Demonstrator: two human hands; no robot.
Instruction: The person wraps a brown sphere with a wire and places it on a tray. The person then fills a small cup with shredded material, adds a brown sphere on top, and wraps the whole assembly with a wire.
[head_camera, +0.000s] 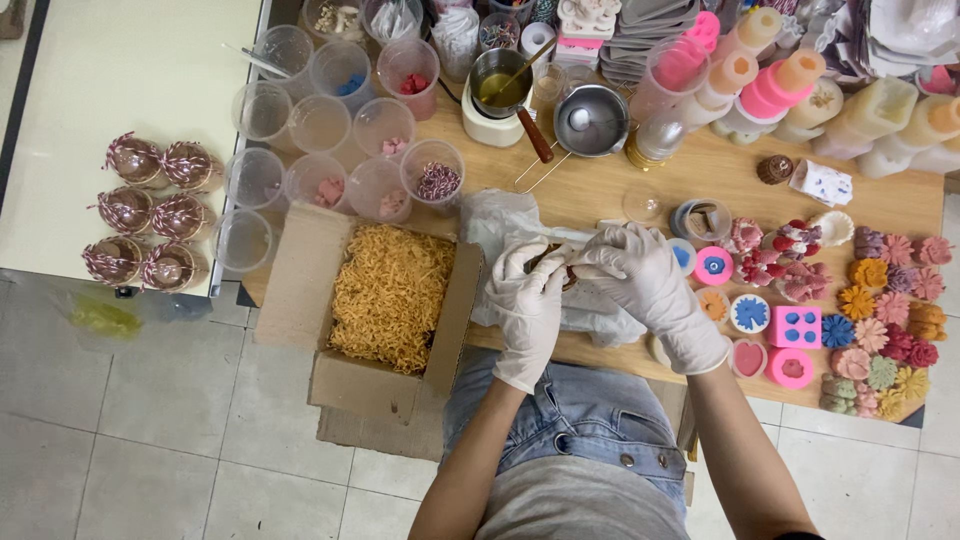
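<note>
Head view looks straight down on a small brown object pinched between two white-gloved hands above the near edge of the wooden table; most of it is hidden by the gloves, so its exact kind cannot be told. The left hand cups it from below and from the left, fingers curled closed around it, while the right hand comes in from the right, its fingertips bent and closed on the object's upper right side. The object lies between the two sets of fingers, touching both, with neither hand clearly nearer; its long axis cannot be read. Under the hands a crumpled clear plastic bag lies on the table. Just left of the left hand, an open cardboard box filled with yellow shredded paper hangs partly off the table edge. Beyond the box stand clear plastic cups, some with small coloured pieces inside. Further back are a small metal pot of yellowish liquid on a warmer and a metal saucepan. To the right of the right hand lie pink and blue silicone moulds and rows of coloured flower-shaped pieces. On the pale surface far left sit six wrapped bundles tied with twine.
</note>
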